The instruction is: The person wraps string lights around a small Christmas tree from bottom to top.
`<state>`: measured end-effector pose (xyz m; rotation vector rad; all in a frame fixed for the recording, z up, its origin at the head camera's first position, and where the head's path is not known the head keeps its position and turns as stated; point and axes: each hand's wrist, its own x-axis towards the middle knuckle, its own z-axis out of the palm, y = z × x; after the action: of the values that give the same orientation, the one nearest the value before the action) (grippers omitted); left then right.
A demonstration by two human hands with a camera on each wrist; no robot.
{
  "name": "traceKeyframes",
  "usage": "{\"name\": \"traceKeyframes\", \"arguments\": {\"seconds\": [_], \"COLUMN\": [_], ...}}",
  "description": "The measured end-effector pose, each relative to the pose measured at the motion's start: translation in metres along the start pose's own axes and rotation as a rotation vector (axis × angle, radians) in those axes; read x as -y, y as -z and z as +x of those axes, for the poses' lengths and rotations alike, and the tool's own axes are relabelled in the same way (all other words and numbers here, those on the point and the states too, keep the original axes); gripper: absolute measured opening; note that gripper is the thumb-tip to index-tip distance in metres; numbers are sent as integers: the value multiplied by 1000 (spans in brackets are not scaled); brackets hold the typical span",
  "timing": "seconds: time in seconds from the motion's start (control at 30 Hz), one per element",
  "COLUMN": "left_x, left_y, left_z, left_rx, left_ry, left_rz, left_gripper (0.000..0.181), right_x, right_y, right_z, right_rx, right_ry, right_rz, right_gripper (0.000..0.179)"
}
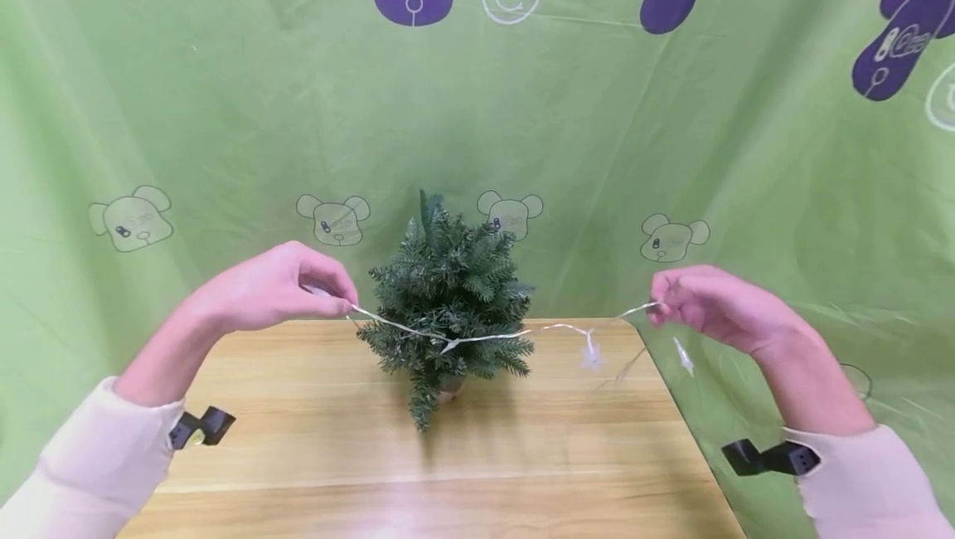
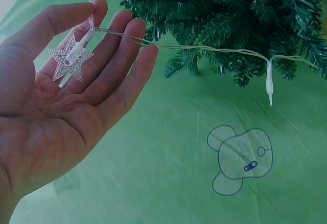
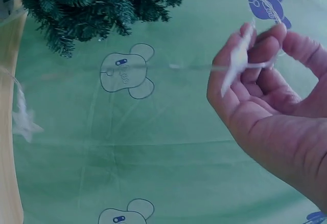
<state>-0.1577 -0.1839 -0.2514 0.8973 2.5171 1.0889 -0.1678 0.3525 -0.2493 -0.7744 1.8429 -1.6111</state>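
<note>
A string of star lights (image 1: 492, 338) stretches between both hands, sagging slightly in front of a small green artificial Christmas tree (image 1: 455, 282). The left hand (image 1: 287, 288) pinches the wire between thumb and forefinger at the tree's left, and in the left wrist view a clear star (image 2: 74, 59) hangs before its palm. Right of the tree, the right hand (image 1: 712, 307) pinches the wire with thumb and fingertips. Close to those fingers, the right wrist view has a blurred star (image 3: 236, 63). Another star (image 1: 591, 355) dangles from the stretch between. Where the string's ends lie cannot be made out.
The tree stands near the back of a wooden table (image 1: 313, 448), whose right edge slants toward the front. Behind and at the sides hangs a green cloth (image 1: 582, 108) printed with cartoon heads. Each sleeve carries a small black camera mount (image 1: 772, 458).
</note>
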Motion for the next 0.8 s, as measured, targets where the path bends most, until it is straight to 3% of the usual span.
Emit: {"name": "traceKeyframes", "arguments": {"seconds": [0.2, 0.33, 0.53, 0.8], "left_x": [-3, -9, -17, -16], "left_y": [-13, -25, -44, -69], "left_z": [5, 12, 24, 36], "left_rx": [59, 92, 113, 146], "left_ry": [-43, -73, -113, -130], "left_rz": [-12, -10, 22, 57], "left_gripper": [7, 8, 7, 12], "right_x": [6, 8, 13, 20], "right_y": [7, 9, 10, 14], "right_z": [-4, -4, -4, -8], "right_rx": [-45, -65, -167, -283], "right_ry": [43, 95, 93, 117], "right_rz": [153, 191, 275, 410], "right_gripper": [49, 48, 45, 44]}}
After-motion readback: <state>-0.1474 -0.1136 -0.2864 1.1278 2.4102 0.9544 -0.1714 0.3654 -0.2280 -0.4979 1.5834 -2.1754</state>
